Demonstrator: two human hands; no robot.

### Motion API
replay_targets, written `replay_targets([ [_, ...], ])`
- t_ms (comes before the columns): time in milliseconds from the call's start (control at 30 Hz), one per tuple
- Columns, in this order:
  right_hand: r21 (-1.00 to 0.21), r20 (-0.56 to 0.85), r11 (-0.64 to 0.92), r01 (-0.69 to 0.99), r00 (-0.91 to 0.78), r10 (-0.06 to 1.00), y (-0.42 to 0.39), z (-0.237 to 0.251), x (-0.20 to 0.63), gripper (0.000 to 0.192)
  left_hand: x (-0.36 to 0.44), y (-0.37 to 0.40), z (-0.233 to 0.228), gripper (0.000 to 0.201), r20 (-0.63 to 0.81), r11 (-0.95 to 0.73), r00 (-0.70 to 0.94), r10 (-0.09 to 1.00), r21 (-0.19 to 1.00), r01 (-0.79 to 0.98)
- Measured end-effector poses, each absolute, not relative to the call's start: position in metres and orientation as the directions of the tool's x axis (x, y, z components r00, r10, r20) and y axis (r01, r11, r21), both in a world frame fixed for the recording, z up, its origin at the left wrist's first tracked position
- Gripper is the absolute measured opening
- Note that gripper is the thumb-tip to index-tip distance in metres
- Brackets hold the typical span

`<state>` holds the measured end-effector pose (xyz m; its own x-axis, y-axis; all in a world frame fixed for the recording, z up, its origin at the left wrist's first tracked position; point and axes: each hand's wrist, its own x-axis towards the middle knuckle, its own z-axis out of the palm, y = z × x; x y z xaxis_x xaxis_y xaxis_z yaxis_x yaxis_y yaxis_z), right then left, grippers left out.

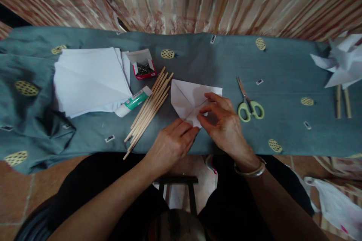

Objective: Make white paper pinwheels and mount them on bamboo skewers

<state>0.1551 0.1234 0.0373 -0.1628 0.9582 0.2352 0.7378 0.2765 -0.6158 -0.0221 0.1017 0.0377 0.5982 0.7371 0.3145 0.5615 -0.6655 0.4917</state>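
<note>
Right hand [226,124]: centre of the frame, fingers bent, thumb and forefinger pinching the near corner of the folded paper; a bangle sits on the wrist.
Left hand [172,141]: just left of the right hand, palm down, fingertips pressing the lower edge of the same sheet; it grips nothing else.
Folded paper [190,99]: white sheet with diagonal creases, lying flat at centre frame, its near point under both hands.
Wooden sticks [149,111]: loose bundle running diagonally, just left of the folded paper, one end reaching the table's near edge.
Glue tube [133,101]: white and green, lying between the sticks and the paper stack, touching the stack.
Paper stack [90,81]: white sheets, upper left of the frame.
Pin box [144,66]: small red carton, lid open, beside the stack's far corner, holding dark metal pieces.
Scissors [249,101]: green-handled, blades shut, right of the right hand and apart from it.
Pinwheels [343,62]: white folded paper on two sticks, far right edge.
Surface: grey-blue cloth [283,128] with yellow oval motifs, rumpled at the left, covering a long table.
Room: striped patterned curtain [198,0] behind the table; reddish tiled floor [17,196] below; a white bag [336,203] at lower right.
</note>
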Motion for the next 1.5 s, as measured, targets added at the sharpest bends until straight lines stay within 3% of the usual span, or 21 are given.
replay_targets([
  [1167, -0.590, 0.240, 0.324, 0.740, -0.222, 0.945, 0.1211, 0.0358, 0.1547, 0.017, -0.0207, 0.0991, 0.0353, 0.018, 0.296, -0.649, 0.590, 0.751, 0.491, 0.581],
  [1333, -0.522, 0.222, 0.363, 0.772, -0.288, 0.932, 0.1183, 0.0375, 0.1545, 0.022, -0.0203, 0.0990, 0.0357, 0.018, 0.286, -0.649, 0.594, 0.752, 0.480, 0.591],
  [1500, -0.341, 0.217, 0.432, 0.835, -0.377, 0.901, 0.1141, 0.0386, 0.1477, 0.022, -0.0205, 0.0988, 0.0348, 0.018, 0.266, -0.644, 0.603, 0.752, 0.491, 0.586],
])
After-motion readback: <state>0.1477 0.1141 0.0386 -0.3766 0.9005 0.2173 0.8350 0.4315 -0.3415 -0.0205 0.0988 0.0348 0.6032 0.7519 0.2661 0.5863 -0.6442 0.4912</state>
